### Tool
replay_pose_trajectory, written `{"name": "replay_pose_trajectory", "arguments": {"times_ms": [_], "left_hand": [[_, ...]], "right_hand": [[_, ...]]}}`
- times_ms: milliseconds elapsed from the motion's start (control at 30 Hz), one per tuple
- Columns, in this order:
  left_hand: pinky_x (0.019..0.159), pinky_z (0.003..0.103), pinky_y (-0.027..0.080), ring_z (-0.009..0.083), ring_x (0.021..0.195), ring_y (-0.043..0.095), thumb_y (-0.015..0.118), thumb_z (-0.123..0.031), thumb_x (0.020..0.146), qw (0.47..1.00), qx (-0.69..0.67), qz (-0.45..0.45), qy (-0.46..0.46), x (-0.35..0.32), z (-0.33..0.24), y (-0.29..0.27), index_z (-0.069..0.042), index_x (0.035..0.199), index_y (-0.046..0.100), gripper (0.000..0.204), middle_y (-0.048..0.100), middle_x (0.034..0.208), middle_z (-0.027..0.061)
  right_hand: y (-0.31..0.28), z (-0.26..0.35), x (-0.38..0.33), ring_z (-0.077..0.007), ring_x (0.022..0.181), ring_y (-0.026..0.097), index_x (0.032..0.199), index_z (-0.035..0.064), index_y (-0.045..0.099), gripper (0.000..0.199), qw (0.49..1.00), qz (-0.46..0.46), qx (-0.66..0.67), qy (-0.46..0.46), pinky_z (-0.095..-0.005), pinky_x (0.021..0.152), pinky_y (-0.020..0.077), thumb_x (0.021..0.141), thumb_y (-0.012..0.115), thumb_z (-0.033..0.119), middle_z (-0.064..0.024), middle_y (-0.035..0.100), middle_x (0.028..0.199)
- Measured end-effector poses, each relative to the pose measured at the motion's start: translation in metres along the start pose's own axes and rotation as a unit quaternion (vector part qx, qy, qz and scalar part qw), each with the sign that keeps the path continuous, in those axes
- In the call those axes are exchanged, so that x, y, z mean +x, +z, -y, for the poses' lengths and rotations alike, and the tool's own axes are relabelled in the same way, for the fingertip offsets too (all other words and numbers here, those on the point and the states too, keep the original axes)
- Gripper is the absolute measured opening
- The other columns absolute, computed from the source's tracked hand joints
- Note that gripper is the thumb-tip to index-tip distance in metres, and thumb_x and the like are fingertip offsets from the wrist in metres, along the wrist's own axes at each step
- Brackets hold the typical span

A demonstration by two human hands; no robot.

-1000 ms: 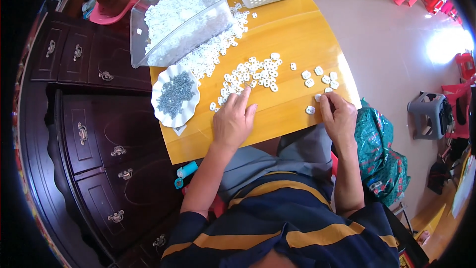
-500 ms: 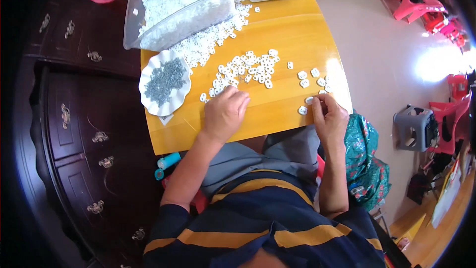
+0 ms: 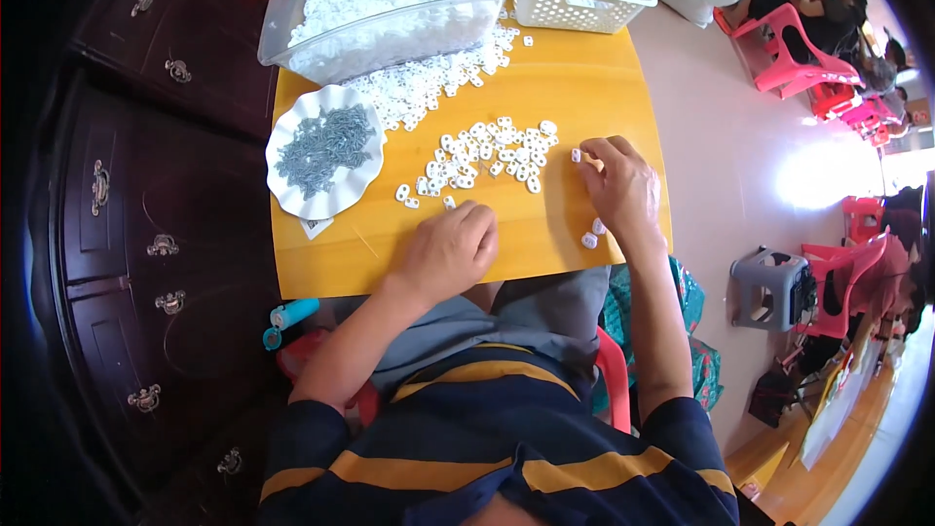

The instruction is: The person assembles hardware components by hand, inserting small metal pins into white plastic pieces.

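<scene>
My right hand (image 3: 623,187) reaches over the right part of the table, thumb and forefinger closing at the tips on a small white two-holed plastic piece (image 3: 577,156). Two more white pieces (image 3: 589,241) lie below its wrist; the hand and forearm cover the table beyond them. My left hand (image 3: 453,247) rests near the front edge with its fingers curled in; anything inside them is hidden. Just past its knuckles lies a single white piece (image 3: 449,203). A loose cluster of similar pieces (image 3: 484,150) spreads between and beyond both hands.
At the left stands a white scalloped dish (image 3: 282,197) of small grey metal parts, possibly screws. Behind it, a clear plastic bin (image 3: 390,36) brims with white pieces, with a heap (image 3: 429,88) spilled along its front. A white perforated basket (image 3: 581,15) stands at the far edge.
My right hand has moved away from me and left, from the right-hand pieces to a lone piece. My left hand has drawn slightly back from the cluster. The view has shifted.
</scene>
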State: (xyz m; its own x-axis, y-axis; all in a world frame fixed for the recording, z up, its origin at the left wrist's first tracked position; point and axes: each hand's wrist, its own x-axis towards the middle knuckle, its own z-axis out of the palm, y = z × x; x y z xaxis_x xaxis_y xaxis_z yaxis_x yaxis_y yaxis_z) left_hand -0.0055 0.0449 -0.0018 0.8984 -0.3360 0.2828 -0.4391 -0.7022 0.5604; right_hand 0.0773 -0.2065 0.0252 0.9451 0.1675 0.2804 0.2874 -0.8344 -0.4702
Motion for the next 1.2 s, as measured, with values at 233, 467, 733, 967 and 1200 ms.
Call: {"name": "replay_pose_trajectory", "arguments": {"times_ms": [233,467,733,967,1200], "left_hand": [[0.056,0.032,0.049,0.0184,0.060,0.063,0.067,0.001,0.091,0.962,-0.251,-0.032,-0.099,-0.036,0.002,-0.021,-0.002,0.089,0.059,0.008,0.062,0.073,0.0084],[0.056,0.030,0.049,0.0145,0.061,0.063,0.069,0.002,0.090,0.941,-0.285,-0.067,-0.167,-0.029,-0.012,-0.025,0.000,0.088,0.062,0.007,0.063,0.072,0.0070],[0.058,0.027,0.047,0.0106,0.064,0.059,0.071,0.004,0.090,0.942,-0.293,-0.073,-0.146,-0.022,-0.012,-0.008,0.000,0.090,0.066,0.006,0.062,0.077,0.0057],[0.059,0.023,0.047,0.0061,0.064,0.057,0.070,0.005,0.092,0.912,-0.354,-0.097,-0.182,-0.027,-0.008,0.002,0.000,0.095,0.066,0.007,0.064,0.082,0.0027],[0.064,0.017,0.043,-0.0008,0.075,0.054,0.066,0.003,0.099,0.838,-0.499,-0.042,-0.216,-0.011,-0.018,0.003,-0.002,0.106,0.063,0.009,0.062,0.089,-0.0042]], "right_hand": [[0.014,-0.009,0.017,-0.0314,0.084,0.072,0.099,0.0091,0.075,0.012,0.996,0.045,-0.071,0.001,-0.0433,0.075,0.0577,0.089,0.074,0.016,-0.0108,0.072,0.095],[0.027,0.002,0.014,-0.0354,0.084,0.070,0.086,0.0069,0.066,0.016,0.991,0.009,-0.126,-0.049,-0.0477,0.076,0.0569,0.094,0.067,0.020,-0.0123,0.068,0.087],[0.032,-0.008,0.023,-0.0363,0.078,0.069,0.086,0.0075,0.062,0.014,0.987,-0.014,-0.134,-0.089,-0.0487,0.067,0.0552,0.095,0.065,0.017,-0.0113,0.068,0.085],[-0.007,0.028,-0.009,-0.0271,0.068,0.071,0.091,0.0026,0.068,0.012,0.995,-0.046,0.080,-0.034,-0.0385,0.064,0.0564,0.097,0.066,0.013,-0.0103,0.072,0.079],[0.017,0.041,-0.095,-0.0061,0.071,0.062,0.099,-0.0013,0.071,0.022,0.824,0.104,0.518,0.204,-0.0216,0.063,0.0504,0.108,0.061,0.016,-0.0020,0.072,0.086]]}}
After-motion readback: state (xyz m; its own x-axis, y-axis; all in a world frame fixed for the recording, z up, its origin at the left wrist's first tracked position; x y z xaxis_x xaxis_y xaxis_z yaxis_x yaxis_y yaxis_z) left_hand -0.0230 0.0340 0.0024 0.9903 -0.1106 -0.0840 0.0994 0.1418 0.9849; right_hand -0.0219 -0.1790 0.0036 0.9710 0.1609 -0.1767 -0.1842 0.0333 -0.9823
